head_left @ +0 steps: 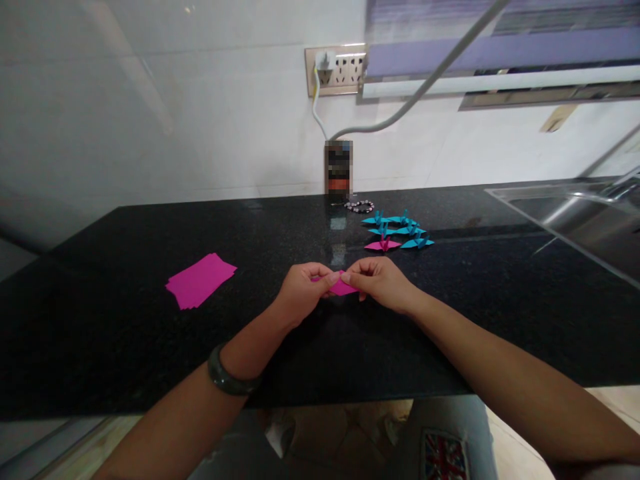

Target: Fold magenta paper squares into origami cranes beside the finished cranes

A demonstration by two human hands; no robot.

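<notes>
My left hand (pixel 303 288) and my right hand (pixel 379 282) meet over the middle of a black stone counter (pixel 125 347). Both pinch a small folded piece of pink paper (pixel 341 287) between fingertips and thumbs, just above the surface. Most of the paper is hidden by my fingers. A dark band sits on my left wrist. A stack of flat pink paper sheets (pixel 201 280) lies to the left of my hands. Behind my right hand sit several folded blue paper cranes (pixel 403 230) and one pink crane (pixel 383 245).
A beaded bracelet (pixel 359 206) and a small dark, blurred object (pixel 339 169) stand at the wall. A wall socket (pixel 336 69) with a white plug and cable is above. A steel sink (pixel 580 217) is at the right.
</notes>
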